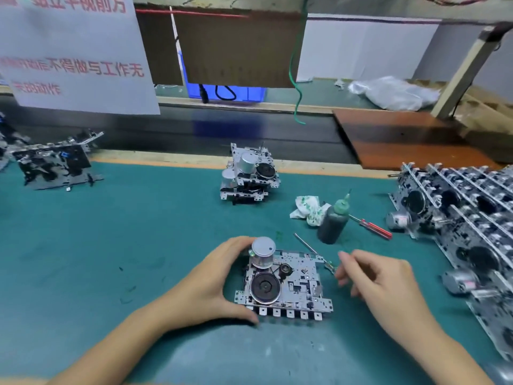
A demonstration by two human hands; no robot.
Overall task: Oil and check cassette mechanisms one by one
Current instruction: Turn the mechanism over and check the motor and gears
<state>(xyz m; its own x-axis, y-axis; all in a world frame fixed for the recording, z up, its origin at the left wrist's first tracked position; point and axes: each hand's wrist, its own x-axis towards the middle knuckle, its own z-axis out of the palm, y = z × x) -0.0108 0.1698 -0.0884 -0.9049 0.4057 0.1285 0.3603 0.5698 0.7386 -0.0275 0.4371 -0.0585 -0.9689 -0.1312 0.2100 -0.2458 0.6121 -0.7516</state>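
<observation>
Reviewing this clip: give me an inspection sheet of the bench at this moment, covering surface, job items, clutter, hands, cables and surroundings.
Surface: teal mat, a few dark specks and smears.
Job's things: cassette mechanism flat in front of the person; dark oil bottle upright behind it; stack of mechanisms mid-bench; rows of mechanisms on the right; dark pile of mechanisms on the left.
Clutter: crumpled stained tissue; red-handled screwdriver.
Hands: left hand grips the mechanism's left edge; right hand pinches a thin metal probe.
Cables: green wire hanging; black cable behind.
Surroundings: paper notice, cardboard sheet, plastic bag.
</observation>
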